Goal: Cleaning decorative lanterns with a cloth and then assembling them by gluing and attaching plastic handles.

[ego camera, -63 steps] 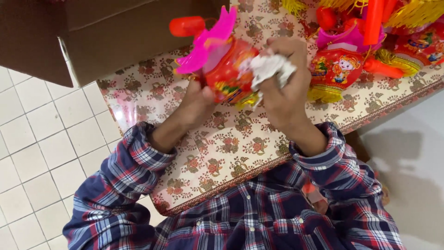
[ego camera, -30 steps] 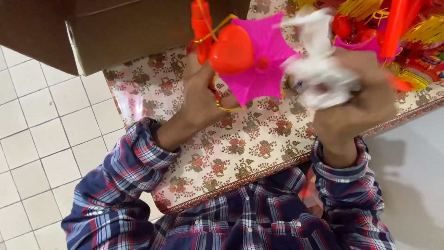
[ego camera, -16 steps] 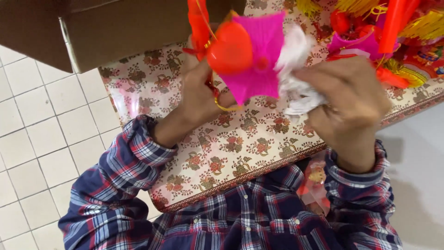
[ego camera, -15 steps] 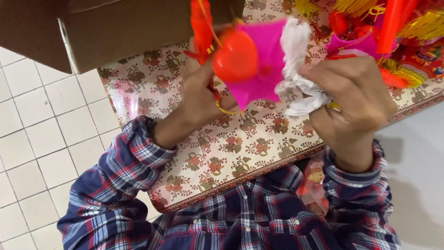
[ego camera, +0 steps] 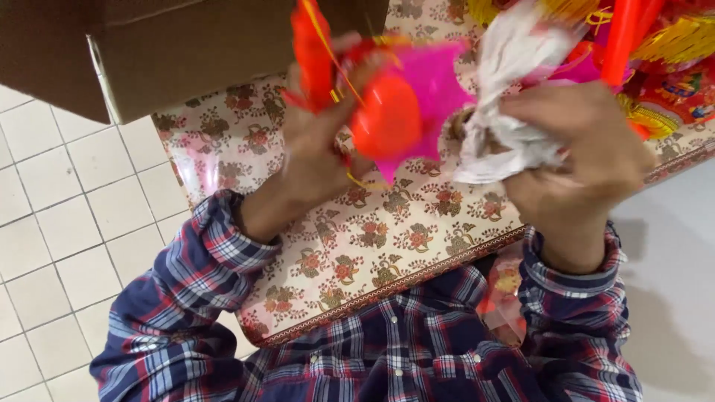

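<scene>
Pink and orange plastic toy [ego camera: 406, 112] is held up above the table [ego camera: 357, 246], between both hands, close to the camera.

Head view only:
- Left hand [ego camera: 316, 160]: fingers are curled and pressed around the toy's left side and its orange stem; grip closed on the toy.
- Right hand [ego camera: 588, 152]: fingers are bunched and pinching a crumpled white cloth [ego camera: 514, 97], which is pressed against the toy's right edge.
- Cardboard box [ego camera: 186, 45] stands on the table's far left corner, just beside the left hand.
- Pile of red and yellow decorations [ego camera: 670, 59] lies at the far right of the table, behind the right hand.
- Table cover is floral-patterned; white floor tiles [ego camera: 67, 223] are seen at left.

Judgement on the step: wiping appears to be in hand. It would be done best if the toy were kept steady by the left grip, turned a little at a time, and the cloth were worked along the star points with light pressure, so thin plastic is not bent.
</scene>
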